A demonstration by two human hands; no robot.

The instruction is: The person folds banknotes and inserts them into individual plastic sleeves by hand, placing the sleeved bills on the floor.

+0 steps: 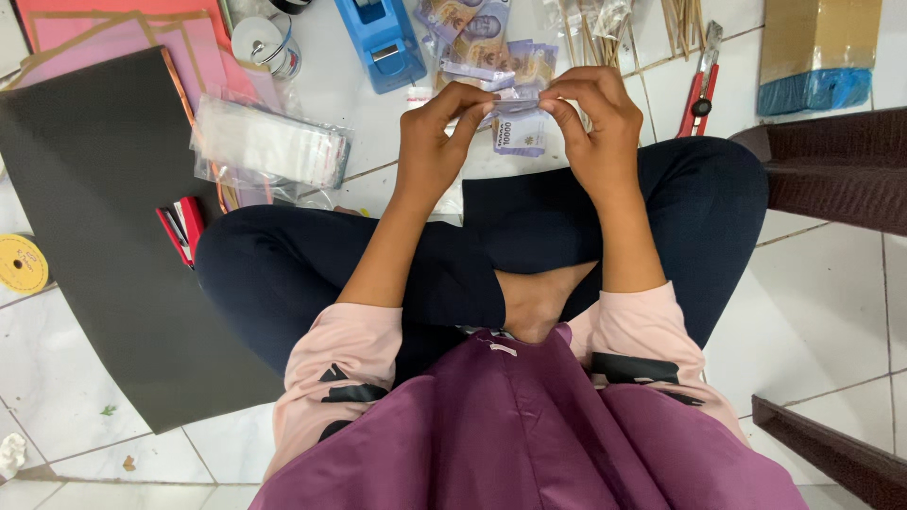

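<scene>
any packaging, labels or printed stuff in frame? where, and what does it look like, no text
Clear plastic bags: flat stack on the floor, left of the left hand.
Cardboard box: top right corner, brown, blue wrap at its lower end.
Banknote: folded, purple-grey, pinched between both hands; right hand.
More banknotes: on the floor behind the hands.

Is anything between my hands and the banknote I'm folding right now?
Nothing visible. The left hand and right hand both already pinch the folded purple banknote between them, held above the white tiled floor, with the other banknotes lying beyond it.
</scene>
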